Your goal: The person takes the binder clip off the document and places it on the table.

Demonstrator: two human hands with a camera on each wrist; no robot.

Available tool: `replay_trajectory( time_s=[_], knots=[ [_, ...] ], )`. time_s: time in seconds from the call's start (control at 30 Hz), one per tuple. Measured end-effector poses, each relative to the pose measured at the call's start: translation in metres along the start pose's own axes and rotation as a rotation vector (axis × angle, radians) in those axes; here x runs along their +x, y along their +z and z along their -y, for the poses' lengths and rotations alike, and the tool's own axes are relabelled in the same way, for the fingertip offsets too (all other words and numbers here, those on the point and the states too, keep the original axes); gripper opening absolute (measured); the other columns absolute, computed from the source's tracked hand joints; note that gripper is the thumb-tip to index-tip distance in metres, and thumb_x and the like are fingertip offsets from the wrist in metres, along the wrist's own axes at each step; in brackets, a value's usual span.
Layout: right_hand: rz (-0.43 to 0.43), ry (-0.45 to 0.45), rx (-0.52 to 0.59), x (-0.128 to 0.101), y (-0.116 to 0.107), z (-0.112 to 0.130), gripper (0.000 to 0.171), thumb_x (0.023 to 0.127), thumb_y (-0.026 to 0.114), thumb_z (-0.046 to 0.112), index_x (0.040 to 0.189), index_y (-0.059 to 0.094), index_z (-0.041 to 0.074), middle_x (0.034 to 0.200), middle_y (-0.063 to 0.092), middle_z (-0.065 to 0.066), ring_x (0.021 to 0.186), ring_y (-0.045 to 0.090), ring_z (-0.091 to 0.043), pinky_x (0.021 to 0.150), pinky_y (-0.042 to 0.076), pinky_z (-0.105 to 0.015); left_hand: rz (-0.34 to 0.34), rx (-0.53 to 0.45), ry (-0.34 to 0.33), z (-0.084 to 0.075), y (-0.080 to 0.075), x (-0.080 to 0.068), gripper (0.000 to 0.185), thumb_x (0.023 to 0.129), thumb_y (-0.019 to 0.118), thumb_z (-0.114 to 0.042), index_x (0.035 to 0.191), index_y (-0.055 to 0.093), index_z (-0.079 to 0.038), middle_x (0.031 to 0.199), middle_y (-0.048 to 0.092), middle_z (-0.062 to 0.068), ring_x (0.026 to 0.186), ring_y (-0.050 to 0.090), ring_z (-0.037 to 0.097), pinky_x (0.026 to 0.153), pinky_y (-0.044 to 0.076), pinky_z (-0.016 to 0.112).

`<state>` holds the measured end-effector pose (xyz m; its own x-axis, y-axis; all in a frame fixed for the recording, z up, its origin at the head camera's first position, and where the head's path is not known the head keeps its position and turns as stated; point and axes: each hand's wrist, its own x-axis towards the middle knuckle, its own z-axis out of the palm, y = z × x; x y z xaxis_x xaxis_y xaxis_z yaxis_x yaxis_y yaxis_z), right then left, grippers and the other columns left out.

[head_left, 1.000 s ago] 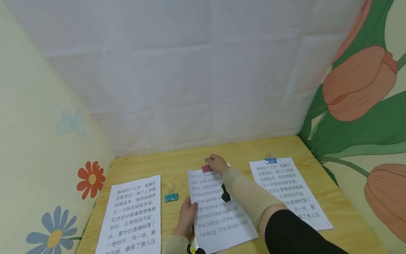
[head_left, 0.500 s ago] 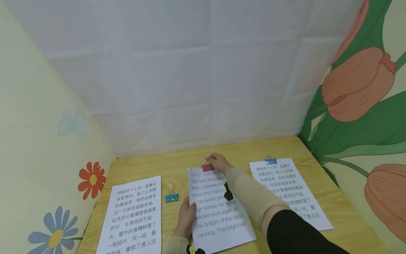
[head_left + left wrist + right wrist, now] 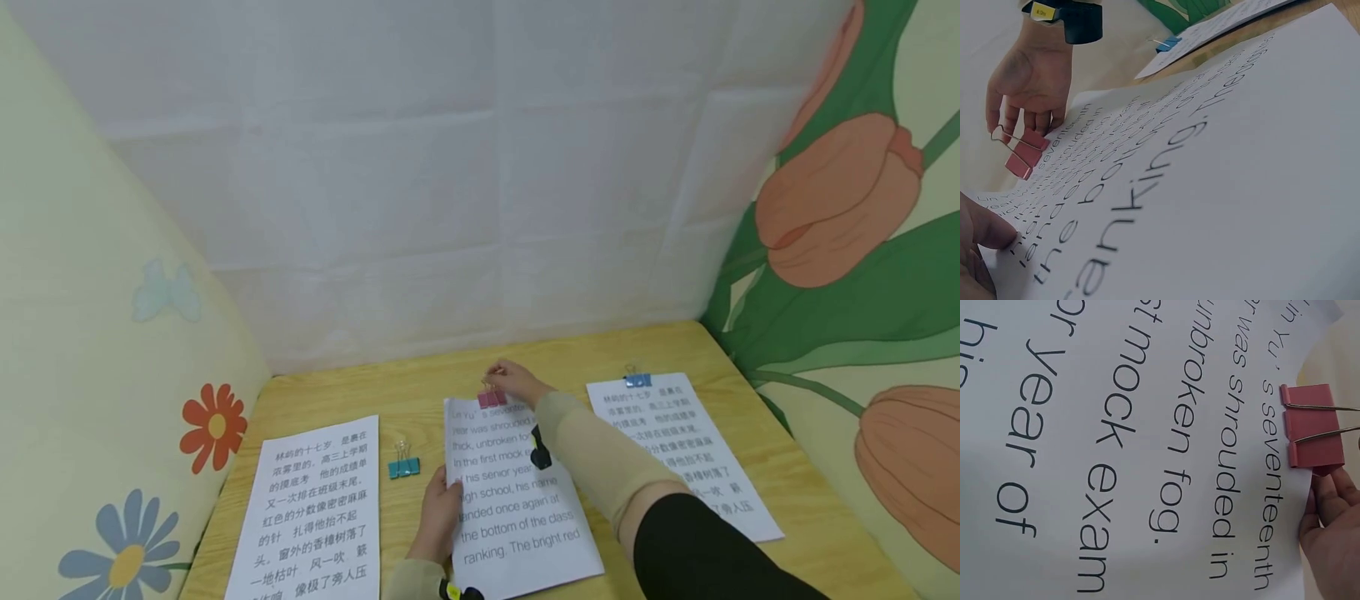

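Note:
A sheaf of printed English pages (image 3: 517,517) lies tilted in the middle, its far edge raised in the left wrist view. A pink binder clip (image 3: 1315,428) sits over its top edge, the front lip lying on the paper near the first lines. My right hand (image 3: 519,383) holds the clip by its wire handles, with fingers behind the clip and the page edge in the right wrist view. My left hand (image 3: 438,512) grips the sheaf's left edge, thumb on top, fingers partly hidden beneath.
Left lies a stack of Chinese-printed pages (image 3: 307,508), with a teal binder clip (image 3: 404,467) standing beside it, handles up. Another printed stack (image 3: 678,442) at right carries a blue binder clip (image 3: 638,381). A white cloth (image 3: 465,208) hangs behind the wooden table (image 3: 337,387).
The sheaf has turned slightly, its lower right corner shifting left and nearer. My right hand has moved slightly, still at the pink clip; my left hand stays at the edge.

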<state>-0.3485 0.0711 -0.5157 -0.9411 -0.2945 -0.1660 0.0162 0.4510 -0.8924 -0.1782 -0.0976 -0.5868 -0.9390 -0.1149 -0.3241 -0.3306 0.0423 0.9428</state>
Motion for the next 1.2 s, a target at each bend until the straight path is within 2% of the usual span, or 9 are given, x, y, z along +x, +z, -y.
replay_trajectory(
  time_s=[0.1,0.23,0.37,0.5,0.77,1.2],
  knots=[
    [0.023,-0.005,0.039,-0.001,0.000,0.000,0.049,0.103,0.061,0.022,0.143,0.050,-0.004,0.133,0.063,-0.022,0.123,0.060,-0.037,0.113,0.040,-0.050,0.009,-0.004,0.003,0.001,0.000,-0.001,0.043,0.108,0.037,-0.009,0.150,0.041,0.002,0.104,0.066,0.009,0.087,0.064,0.022,0.078,0.051,0.035],
    [0.043,0.005,0.008,-0.002,-0.002,0.001,0.068,0.101,0.066,0.024,0.154,0.037,-0.007,0.140,0.059,-0.025,0.129,0.057,-0.039,0.116,0.036,-0.049,0.017,-0.007,0.009,0.000,-0.001,-0.002,0.043,0.108,0.037,-0.009,0.149,0.041,0.002,0.104,0.066,0.009,0.087,0.064,0.022,0.078,0.051,0.034],
    [0.043,0.017,-0.079,0.000,-0.004,0.001,0.067,0.098,0.071,0.032,0.148,0.048,-0.005,0.138,0.061,-0.020,0.131,0.055,-0.036,0.114,0.039,-0.048,0.016,-0.004,-0.001,-0.001,-0.002,-0.003,0.043,0.108,0.037,-0.010,0.149,0.042,0.002,0.106,0.066,0.009,0.090,0.064,0.022,0.080,0.051,0.034],
    [0.052,0.027,-0.120,0.002,-0.007,0.002,0.060,0.096,0.074,0.035,0.140,0.058,-0.003,0.131,0.065,-0.016,0.126,0.059,-0.033,0.111,0.044,-0.046,0.013,0.002,-0.015,-0.002,-0.003,-0.004,0.043,0.109,0.038,-0.012,0.150,0.042,0.001,0.106,0.066,0.008,0.090,0.064,0.022,0.080,0.051,0.035],
    [0.063,-0.021,-0.133,0.000,-0.012,0.010,0.060,0.099,0.069,0.036,0.141,0.056,-0.004,0.135,0.063,-0.018,0.129,0.057,-0.034,0.112,0.042,-0.046,-0.002,0.000,-0.011,-0.006,-0.006,-0.007,0.044,0.109,0.038,-0.013,0.152,0.041,-0.002,0.107,0.067,0.008,0.091,0.065,0.022,0.080,0.052,0.034],
    [0.064,-0.020,-0.084,-0.007,-0.013,0.016,0.056,0.100,0.068,0.032,0.140,0.054,-0.005,0.134,0.064,-0.019,0.128,0.058,-0.033,0.112,0.042,-0.045,0.015,-0.017,0.002,-0.009,-0.009,-0.012,0.045,0.109,0.037,-0.012,0.152,0.041,-0.001,0.106,0.067,0.008,0.089,0.066,0.021,0.079,0.052,0.033]
  ],
)
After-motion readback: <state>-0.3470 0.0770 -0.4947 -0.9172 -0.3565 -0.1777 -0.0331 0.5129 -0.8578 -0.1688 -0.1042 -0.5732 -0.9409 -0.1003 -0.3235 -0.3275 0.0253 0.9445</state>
